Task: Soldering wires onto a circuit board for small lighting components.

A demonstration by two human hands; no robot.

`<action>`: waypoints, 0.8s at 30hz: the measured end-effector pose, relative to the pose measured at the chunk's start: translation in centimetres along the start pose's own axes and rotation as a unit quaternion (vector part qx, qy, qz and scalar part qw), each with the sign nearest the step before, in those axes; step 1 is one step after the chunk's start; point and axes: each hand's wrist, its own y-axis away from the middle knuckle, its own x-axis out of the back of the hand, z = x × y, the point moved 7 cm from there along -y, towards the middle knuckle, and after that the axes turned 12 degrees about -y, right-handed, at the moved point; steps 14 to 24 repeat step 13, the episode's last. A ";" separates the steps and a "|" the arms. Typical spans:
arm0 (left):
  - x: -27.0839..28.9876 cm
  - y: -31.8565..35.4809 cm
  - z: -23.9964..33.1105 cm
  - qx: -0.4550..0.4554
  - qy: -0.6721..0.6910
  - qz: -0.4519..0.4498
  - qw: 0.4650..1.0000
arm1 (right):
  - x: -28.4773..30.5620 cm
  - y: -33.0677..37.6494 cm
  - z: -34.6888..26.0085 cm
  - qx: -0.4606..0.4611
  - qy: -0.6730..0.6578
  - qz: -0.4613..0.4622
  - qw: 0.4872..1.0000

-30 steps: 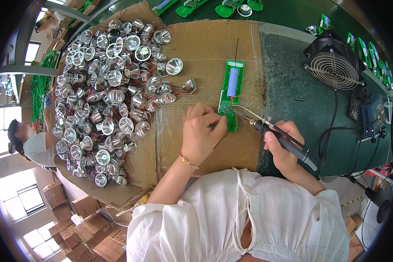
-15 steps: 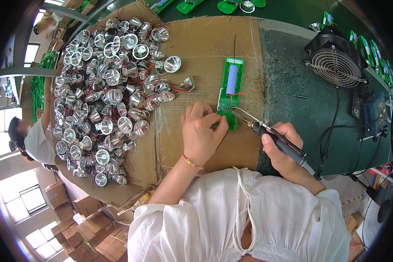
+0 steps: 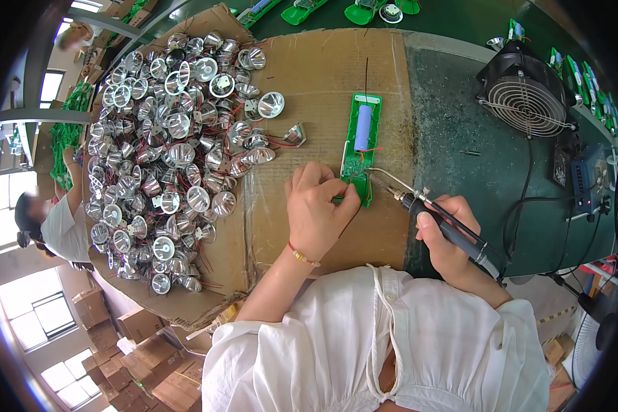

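A green plastic housing [image 3: 367, 187] lies on the cardboard, with a purple cylindrical battery [image 3: 364, 128] and a small circuit board [image 3: 353, 167] in it. My left hand [image 3: 321, 207] rests at the housing's lower left side, thumb and forefinger pinched on a thin dark wire [image 3: 349, 225]. In my right hand [image 3: 449, 233] is a soldering iron [image 3: 441, 229] with a thin metal tube running alongside it. The iron's tip points left at the board's lower part; whether it touches is too small to tell. A short red wire [image 3: 373, 149] sticks out near the battery's lower end.
A big heap of silver reflector cups [image 3: 178, 154] with red wires covers the cardboard's left side. At the right stand a black fan [image 3: 527, 103] and a blue control box [image 3: 584, 189]. More green housings [image 3: 302, 9] lie along the far edge. Another person [image 3: 62, 220] works at far left.
The soldering iron's handle and my right hand have shifted slightly, the tip staying near the board. My left hand keeps its pinch. The whole view has moved a little.
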 end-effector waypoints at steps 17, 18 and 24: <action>-0.2 -0.1 -0.1 0.007 -0.003 -0.002 1.000 | -0.8 -0.4 -0.1 0.018 -0.003 -0.005 1.000; -0.2 -0.1 -0.1 0.007 -0.003 -0.002 1.000 | -0.8 -0.4 -0.1 0.018 -0.003 -0.005 1.000; -0.2 -0.1 -0.1 0.007 -0.003 -0.002 1.000 | -0.8 -0.4 -0.1 0.018 -0.003 -0.005 1.000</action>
